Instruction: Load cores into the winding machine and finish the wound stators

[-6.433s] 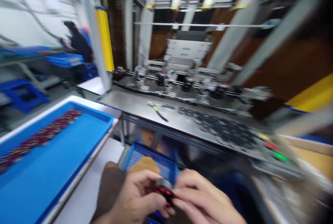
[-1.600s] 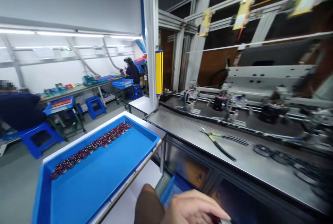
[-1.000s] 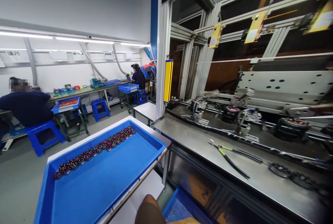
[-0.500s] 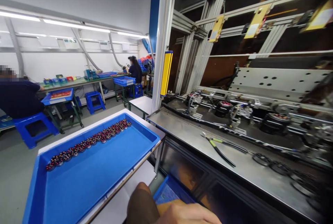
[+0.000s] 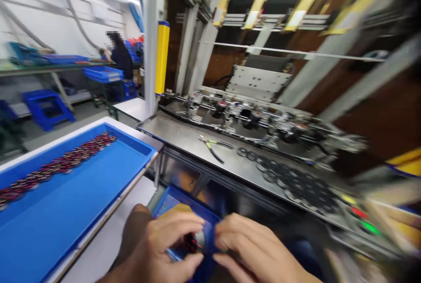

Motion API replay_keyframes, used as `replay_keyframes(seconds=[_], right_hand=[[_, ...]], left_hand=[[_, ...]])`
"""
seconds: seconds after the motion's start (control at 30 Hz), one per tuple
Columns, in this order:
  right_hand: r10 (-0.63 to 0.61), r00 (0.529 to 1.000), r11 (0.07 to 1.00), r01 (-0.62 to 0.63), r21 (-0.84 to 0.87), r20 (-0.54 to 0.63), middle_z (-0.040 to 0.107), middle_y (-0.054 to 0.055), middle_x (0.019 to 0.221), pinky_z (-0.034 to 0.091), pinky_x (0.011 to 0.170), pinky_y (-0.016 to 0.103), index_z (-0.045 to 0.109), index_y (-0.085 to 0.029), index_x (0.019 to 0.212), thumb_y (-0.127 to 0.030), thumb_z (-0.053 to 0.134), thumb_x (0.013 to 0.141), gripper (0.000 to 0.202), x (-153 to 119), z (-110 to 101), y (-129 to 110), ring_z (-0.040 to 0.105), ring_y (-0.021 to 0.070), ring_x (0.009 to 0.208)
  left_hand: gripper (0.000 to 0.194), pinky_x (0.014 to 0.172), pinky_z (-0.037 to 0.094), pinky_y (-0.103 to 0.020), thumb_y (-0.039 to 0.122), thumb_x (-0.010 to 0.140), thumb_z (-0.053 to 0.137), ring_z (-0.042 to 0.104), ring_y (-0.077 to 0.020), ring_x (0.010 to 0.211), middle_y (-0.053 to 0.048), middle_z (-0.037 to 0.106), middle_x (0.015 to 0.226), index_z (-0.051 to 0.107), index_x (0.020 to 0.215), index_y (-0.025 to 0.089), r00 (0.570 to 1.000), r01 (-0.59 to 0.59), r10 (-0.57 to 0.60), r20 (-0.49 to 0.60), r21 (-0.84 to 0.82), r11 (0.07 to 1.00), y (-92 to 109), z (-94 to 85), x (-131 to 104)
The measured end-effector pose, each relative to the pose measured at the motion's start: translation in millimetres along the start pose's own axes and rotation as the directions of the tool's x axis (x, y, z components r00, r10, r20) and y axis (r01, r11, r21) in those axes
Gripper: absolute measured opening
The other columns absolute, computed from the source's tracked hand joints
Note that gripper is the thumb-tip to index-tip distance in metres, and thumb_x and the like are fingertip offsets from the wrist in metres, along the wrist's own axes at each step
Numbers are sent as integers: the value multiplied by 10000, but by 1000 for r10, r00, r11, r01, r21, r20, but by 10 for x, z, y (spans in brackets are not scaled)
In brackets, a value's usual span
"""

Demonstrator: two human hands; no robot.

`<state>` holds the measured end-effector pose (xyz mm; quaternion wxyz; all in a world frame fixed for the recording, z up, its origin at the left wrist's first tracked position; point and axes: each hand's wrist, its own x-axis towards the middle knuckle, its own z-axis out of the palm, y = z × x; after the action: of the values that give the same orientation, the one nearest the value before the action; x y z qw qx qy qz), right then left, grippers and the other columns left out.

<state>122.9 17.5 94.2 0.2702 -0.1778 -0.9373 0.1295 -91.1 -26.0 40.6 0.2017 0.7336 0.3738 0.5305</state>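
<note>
My left hand (image 5: 173, 245) pinches a red-and-black part (image 5: 191, 242) — my right hand (image 5: 259, 248), curled beside it, holds what I cannot tell.

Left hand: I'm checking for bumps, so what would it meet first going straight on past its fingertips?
Probably the fingertips of the right hand, just across from the left hand and its dark-and-red part; blur and unclear depth mean it might pass slightly off.

The single head view looks forward and steeply down from the wearer's eye level, close above the bare hands (image 5: 210, 248).
</note>
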Motion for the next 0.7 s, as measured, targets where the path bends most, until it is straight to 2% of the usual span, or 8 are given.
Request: replay_keyframes(seconds=[0.13,0.2,0.27,0.37,0.43,0.57,0.63,0.7], right_hand=[[82,996,978,-85,192,23,728,98,936,544,792,299,592,-175,1034,-317,633,946,172,117,26,-24,667,187,858],[104,995,974,-104,199,13,717,93,895,526,760,304,592,-165,977,-323,588,970,158,112,120,38,642,180,807],[112,993,978,-115,172,23,715,88,881,510,751,298,597,-158,958,-238,531,989,108,98,188,91,628,172,790],[48,996,995,-54,87,70,714,101,900,494,738,296,618,-128,980,-118,453,976,165,103,208,131,608,175,795],[-45,995,998,48,-38,91,688,116,847,474,665,313,639,-100,953,-121,391,978,251,118,188,129,554,190,727],[-247,961,915,274,-297,126,572,90,689,364,520,333,654,-79,826,-102,356,949,323,115,113,71,417,196,592],[-246,957,892,286,-351,156,545,72,674,340,505,334,642,-100,781,-104,388,934,297,92,51,85,405,192,581],[-182,968,896,235,-378,172,565,71,692,381,535,333,639,-117,781,-105,380,946,307,83,-24,214,435,194,601]], left_hand=[[439,870,591,-244,88,745,735,759,-232,959,-87,788,1070,697,1165,207,994,-74,84,-66,140,987,-169,38,-78],[445,882,589,-248,92,753,724,758,-237,971,-86,779,1107,697,1183,204,992,-97,110,-69,172,980,-237,51,-105],[443,896,582,-238,90,748,728,760,-226,964,-72,778,1113,705,1173,210,990,-107,122,-67,197,975,-261,50,-117],[419,904,577,-224,101,736,751,762,-214,952,-62,780,1106,715,1139,211,991,-104,119,-61,213,972,-253,31,-120],[414,914,576,-228,109,745,752,758,-215,966,-66,778,1111,707,1144,206,993,-94,105,-46,198,976,-251,14,-125],[438,965,564,-261,68,796,701,726,-209,1063,-75,759,1160,651,1209,207,998,-64,62,27,112,992,-281,-15,-171],[469,973,570,-286,36,808,680,700,-216,1122,-87,739,1204,615,1240,209,997,-71,70,34,22,997,-298,-27,-203],[513,971,583,-327,4,808,668,681,-231,1158,-90,719,1244,581,1263,225,998,-69,69,-3,-81,994,-308,-38,-228]])
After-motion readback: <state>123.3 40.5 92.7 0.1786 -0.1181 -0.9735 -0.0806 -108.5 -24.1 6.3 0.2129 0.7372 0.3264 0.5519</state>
